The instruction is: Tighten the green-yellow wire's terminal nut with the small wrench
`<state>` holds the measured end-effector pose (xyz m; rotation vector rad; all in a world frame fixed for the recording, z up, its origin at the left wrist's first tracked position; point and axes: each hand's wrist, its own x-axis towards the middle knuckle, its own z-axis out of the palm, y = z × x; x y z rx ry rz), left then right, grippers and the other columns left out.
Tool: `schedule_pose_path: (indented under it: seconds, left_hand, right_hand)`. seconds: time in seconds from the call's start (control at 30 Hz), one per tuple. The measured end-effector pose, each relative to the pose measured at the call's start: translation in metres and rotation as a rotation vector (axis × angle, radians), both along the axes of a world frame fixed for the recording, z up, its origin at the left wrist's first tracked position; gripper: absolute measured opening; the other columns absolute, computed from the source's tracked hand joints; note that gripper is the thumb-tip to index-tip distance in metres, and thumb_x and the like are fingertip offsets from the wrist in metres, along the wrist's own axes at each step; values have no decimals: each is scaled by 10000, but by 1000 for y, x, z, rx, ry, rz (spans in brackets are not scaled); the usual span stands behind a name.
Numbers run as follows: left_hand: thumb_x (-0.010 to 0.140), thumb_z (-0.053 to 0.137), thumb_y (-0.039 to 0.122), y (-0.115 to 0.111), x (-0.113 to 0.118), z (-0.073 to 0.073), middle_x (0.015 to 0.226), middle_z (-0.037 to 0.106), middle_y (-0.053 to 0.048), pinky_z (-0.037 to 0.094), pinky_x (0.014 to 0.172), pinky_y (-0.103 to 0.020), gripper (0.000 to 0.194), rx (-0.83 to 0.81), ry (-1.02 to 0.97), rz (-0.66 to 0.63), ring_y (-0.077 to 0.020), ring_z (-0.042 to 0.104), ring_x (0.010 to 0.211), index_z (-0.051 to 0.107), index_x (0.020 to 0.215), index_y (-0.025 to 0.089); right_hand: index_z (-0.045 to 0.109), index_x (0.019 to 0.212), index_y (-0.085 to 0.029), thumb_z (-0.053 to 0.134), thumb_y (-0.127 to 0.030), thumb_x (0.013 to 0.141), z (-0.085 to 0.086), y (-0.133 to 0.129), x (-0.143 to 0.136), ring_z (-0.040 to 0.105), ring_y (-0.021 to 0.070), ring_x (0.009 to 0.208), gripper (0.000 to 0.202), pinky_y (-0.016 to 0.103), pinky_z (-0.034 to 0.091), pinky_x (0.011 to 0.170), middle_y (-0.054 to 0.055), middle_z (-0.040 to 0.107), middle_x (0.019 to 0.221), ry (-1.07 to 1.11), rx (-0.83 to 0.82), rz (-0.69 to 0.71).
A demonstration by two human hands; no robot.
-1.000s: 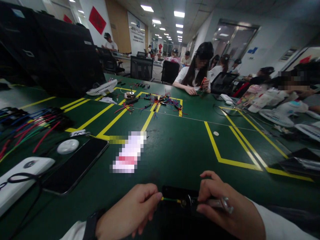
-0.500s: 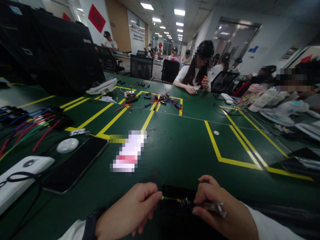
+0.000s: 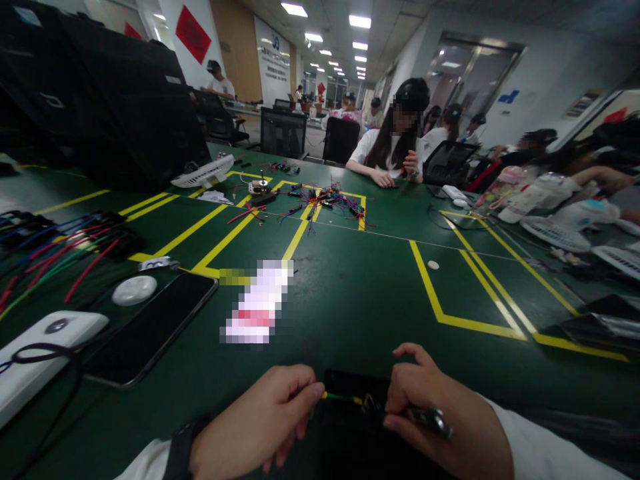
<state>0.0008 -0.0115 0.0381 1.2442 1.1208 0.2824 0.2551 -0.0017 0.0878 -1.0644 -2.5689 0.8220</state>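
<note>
My left hand (image 3: 270, 413) pinches one end of a thin green-and-yellow wire (image 3: 343, 397) between thumb and forefinger. The wire runs to the right, toward a small dark piece with a glint of metal. My right hand (image 3: 430, 400) is closed around a small metal hand tool (image 3: 433, 420). Its shiny end sticks out past the palm; its exact kind I cannot make out, and the fingers hide its middle. Below both hands lies a flat black object (image 3: 357, 381), partly covered by them.
On the left lie a black phone (image 3: 155, 327), a white power bank (image 3: 50, 353), a round white case (image 3: 134, 291) and bundled wires (image 3: 75, 247). A pixelated bright card (image 3: 260, 303) is ahead. Farther off are a wire tangle (image 3: 325, 200) and a co-worker (image 3: 387, 143).
My right hand's forefinger has lifted slightly, and the metal tool in it has turned a little. My left hand keeps its pinch on the wire.
</note>
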Motion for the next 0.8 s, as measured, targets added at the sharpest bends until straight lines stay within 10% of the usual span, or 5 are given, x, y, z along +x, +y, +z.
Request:
schedule_pose_path:
  seconds: [0.8]
  left_hand:
    - [916,390,500,-2,-2,0,567,474,72,280,280,-96,373,12,-19,2,-38,409,365,473,751,176]
  right_hand:
    - [516,803,-228,612,-116,779,4,13,4,543,115,637,149,461,267,970,-72,547,688,54,-13,130]
